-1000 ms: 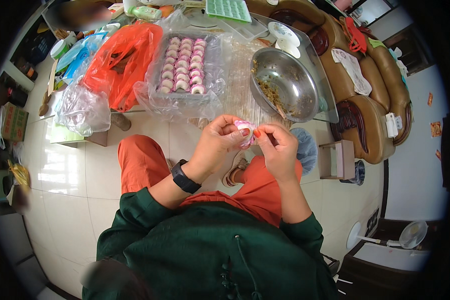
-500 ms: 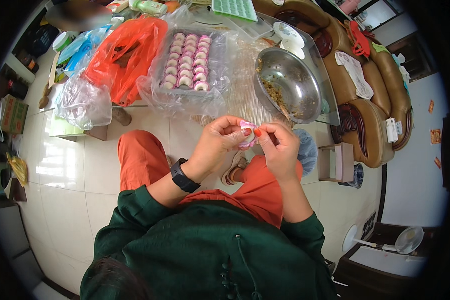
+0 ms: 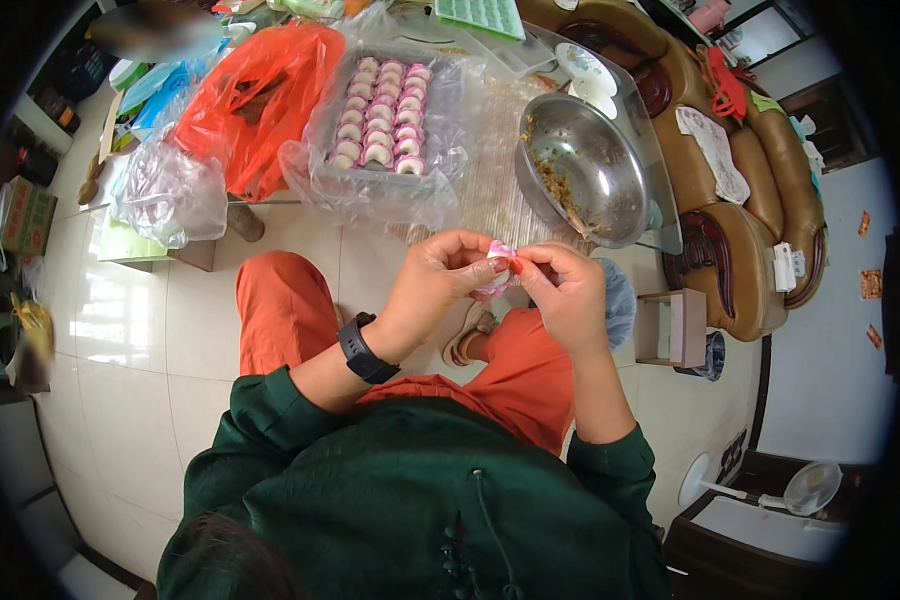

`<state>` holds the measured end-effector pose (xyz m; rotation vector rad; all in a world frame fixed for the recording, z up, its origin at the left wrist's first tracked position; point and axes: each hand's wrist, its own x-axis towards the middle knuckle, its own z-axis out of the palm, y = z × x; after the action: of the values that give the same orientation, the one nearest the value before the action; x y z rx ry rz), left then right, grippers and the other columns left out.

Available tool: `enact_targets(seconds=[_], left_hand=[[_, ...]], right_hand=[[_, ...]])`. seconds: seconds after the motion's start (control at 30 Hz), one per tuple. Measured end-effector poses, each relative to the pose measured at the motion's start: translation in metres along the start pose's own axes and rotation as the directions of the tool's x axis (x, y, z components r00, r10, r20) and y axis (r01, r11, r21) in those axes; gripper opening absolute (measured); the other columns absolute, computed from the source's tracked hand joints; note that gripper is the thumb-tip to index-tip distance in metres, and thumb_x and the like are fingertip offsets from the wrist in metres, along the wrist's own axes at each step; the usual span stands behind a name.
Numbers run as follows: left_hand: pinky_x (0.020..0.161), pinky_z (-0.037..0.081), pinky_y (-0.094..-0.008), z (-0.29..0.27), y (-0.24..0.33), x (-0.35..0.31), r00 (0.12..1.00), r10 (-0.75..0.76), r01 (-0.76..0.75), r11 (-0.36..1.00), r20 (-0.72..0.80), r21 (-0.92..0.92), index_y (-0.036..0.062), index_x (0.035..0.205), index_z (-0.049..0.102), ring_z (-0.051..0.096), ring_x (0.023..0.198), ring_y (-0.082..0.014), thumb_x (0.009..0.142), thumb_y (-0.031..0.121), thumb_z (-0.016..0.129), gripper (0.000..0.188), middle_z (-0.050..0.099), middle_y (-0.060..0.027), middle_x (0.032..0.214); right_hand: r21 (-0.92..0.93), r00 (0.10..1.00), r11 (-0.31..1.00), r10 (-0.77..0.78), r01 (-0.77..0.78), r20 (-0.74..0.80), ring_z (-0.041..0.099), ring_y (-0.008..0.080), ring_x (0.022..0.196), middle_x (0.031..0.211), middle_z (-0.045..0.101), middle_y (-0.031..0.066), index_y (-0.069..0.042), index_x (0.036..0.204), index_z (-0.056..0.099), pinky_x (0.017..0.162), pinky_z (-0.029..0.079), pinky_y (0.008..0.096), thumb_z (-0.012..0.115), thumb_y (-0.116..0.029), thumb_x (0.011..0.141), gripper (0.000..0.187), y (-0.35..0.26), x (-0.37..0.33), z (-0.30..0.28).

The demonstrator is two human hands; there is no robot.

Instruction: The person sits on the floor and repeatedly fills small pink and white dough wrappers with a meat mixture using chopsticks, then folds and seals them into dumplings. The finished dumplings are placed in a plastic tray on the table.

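Over my lap, a small pink-and-white dumpling [image 3: 497, 256] is pinched between both hands. My left hand [image 3: 448, 268], with a black watch on its wrist, is closed round one side of it. My right hand [image 3: 562, 280] presses the dumpling's edge between thumb and forefinger. Beyond them on the table, a grey tray [image 3: 398, 178] lined with clear plastic holds rows of finished dumplings [image 3: 378, 138] with pink frilled edges. Right of it sits a steel bowl [image 3: 615, 165] with brown-green filling [image 3: 553, 185] along its left side.
A red plastic bag [image 3: 260, 110] and a clear bag [image 3: 175, 195] lie left of the tray. White dishes [image 3: 585, 75] and a green mould tray [image 3: 482, 14] are at the back. A lined bin [image 3: 618, 300] and small stool [image 3: 673, 328] stand right; a brown sofa [image 3: 735, 260] lies beyond.
My fingers have shifted slightly along the dumpling's edge, and it looks turned more edge-on. The view has moved a little, so the table things sit slightly farther right.
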<state>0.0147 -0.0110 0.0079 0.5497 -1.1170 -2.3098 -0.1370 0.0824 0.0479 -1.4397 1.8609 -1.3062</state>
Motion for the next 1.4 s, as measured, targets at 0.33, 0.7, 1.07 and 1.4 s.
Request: enact_targets(seconds=[0.33,0.7,1.07,1.4], left_hand=[[0.078,0.053,-0.0306,-0.008,-0.005,-0.006,0.998,-0.037,0.044,0.988,0.05,-0.148,0.0011,0.106,0.059,0.062,0.089,-0.0133,0.092,0.006,0.058,0.015,0.063,-0.0055,0.101],[0.074,0.051,-0.0261,-0.013,-0.003,-0.012,0.999,-0.053,0.053,0.998,0.006,0.044,0.0012,0.103,0.06,0.061,0.085,-0.0108,0.089,0.007,0.062,0.015,0.063,-0.004,0.095],[0.071,0.05,-0.0245,-0.034,-0.01,-0.017,0.98,-0.152,0.143,0.987,0.128,0.077,0.0045,0.099,0.056,0.061,0.08,-0.0094,0.089,0.008,0.063,0.013,0.064,-0.0028,0.09],[0.07,0.052,-0.025,-0.047,-0.014,-0.017,0.902,-0.404,0.413,0.91,0.154,-0.036,0.0051,0.105,0.054,0.063,0.081,-0.0113,0.089,0.004,0.062,0.018,0.065,-0.0046,0.093]], right_hand=[[0.213,0.964,0.94,0.251,-0.265,0.09,0.056,0.0066,0.07,0.085,0.067,0.0036,0.002,0.099,0.069,0.062,0.044,0.0221,0.066,-0.01,0.087,0.018,-0.002,-0.004,-0.002],[-0.149,0.991,0.987,0.079,-0.062,0.111,0.057,0.0088,0.066,0.076,0.064,0.004,0.0,0.093,0.07,0.059,0.045,0.0235,0.067,-0.003,0.083,0.011,-0.007,-0.003,0.008],[0.232,0.885,0.872,0.357,-0.431,0.3,0.05,0.0055,0.063,0.075,0.064,0.0022,0.001,0.097,0.07,0.056,0.039,0.0192,0.064,-0.013,0.088,0.018,0.003,-0.008,0.006],[0.119,0.807,0.873,0.374,-0.472,0.457,0.053,0.0042,0.066,0.076,0.065,0.0011,0.001,0.097,0.071,0.057,0.041,0.019,0.064,-0.009,0.087,0.015,0.004,-0.004,0.009]])
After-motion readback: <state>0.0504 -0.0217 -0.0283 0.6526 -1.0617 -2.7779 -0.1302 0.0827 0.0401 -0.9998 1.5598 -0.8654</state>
